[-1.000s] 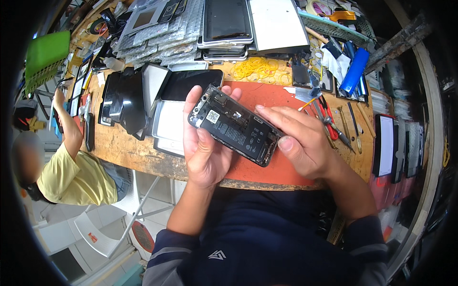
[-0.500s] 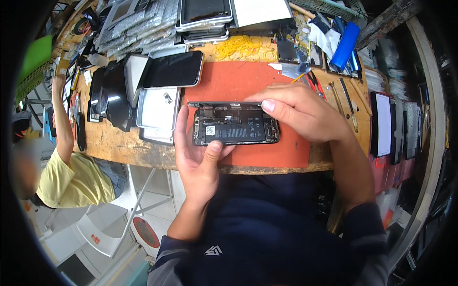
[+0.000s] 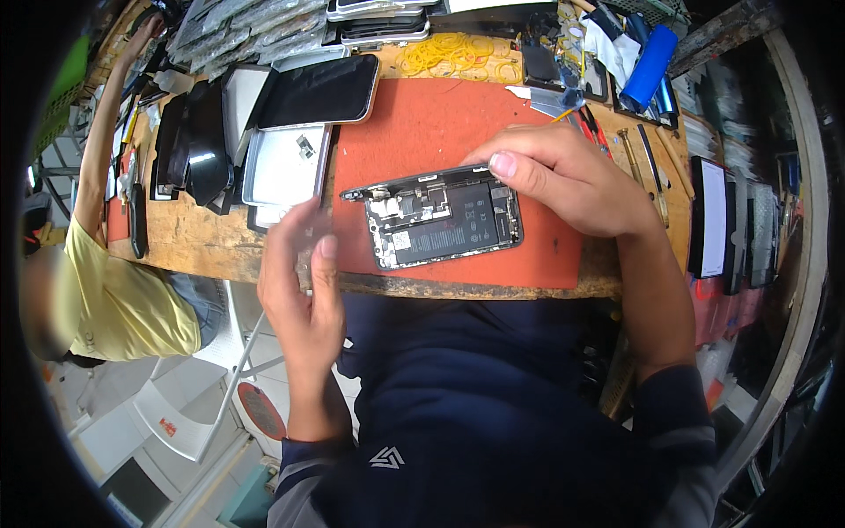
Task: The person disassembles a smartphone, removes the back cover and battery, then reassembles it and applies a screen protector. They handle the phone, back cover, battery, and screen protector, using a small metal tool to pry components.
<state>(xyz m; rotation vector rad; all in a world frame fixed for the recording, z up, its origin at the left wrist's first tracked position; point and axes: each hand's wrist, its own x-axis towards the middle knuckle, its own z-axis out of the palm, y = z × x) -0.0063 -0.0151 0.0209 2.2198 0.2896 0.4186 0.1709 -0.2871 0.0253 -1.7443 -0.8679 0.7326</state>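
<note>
An opened smartphone (image 3: 449, 229) lies on the orange mat (image 3: 546, 260), its battery and inner parts showing. Its screen panel (image 3: 422, 180) stands tilted up along the far long edge. My right hand (image 3: 554, 180) pinches the panel's right end, thumb on the near side and the fingers partly hidden behind. My left hand (image 3: 304, 282) is apart from the phone, to its left above the table's front edge, with thumb and fingers spread and nothing in them. Beyond it sits a white tray (image 3: 282, 189) with a small metal part (image 3: 305, 147) in it.
Several dark screen panels (image 3: 207, 145) and a large black-screened phone (image 3: 317, 91) lie left of the mat. Yellow rubber bands (image 3: 449, 57) are heaped behind it. Red-handled pliers (image 3: 594, 132) and slim tools (image 3: 634, 167) lie right. A person in a yellow shirt (image 3: 132, 304) works at far left.
My left hand has let go of the phone and moved left. The phone now rests tilted slightly on the mat, and my right hand keeps the screen panel raised.
</note>
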